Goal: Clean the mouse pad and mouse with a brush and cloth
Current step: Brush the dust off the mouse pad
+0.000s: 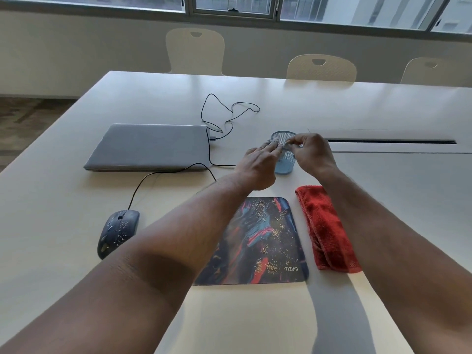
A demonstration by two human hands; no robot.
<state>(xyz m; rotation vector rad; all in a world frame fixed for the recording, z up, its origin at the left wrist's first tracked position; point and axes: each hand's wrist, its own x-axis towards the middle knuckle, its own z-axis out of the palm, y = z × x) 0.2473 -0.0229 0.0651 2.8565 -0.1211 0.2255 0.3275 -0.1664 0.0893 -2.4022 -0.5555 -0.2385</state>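
The mouse pad [258, 241], dark with red and blue streaks, lies in front of me with crumbs scattered over it. Left of it sits a black wired mouse [118, 232], also speckled with crumbs. A folded red cloth [325, 229] lies to the right of the pad. Behind the pad stands a blue mesh cup [285, 162]. My left hand [258, 166] rests against the cup's left side, fingers on the mesh. My right hand [313, 153] pinches at the cup's rim; what it grips is hidden by the fingers. No brush shows.
A closed grey laptop [150, 146] lies at the back left, its black cable [224, 116] looping behind it. The mouse cord runs along the laptop's front edge. The white table [383, 200] has a cable slot at the right. Cream chairs stand beyond it.
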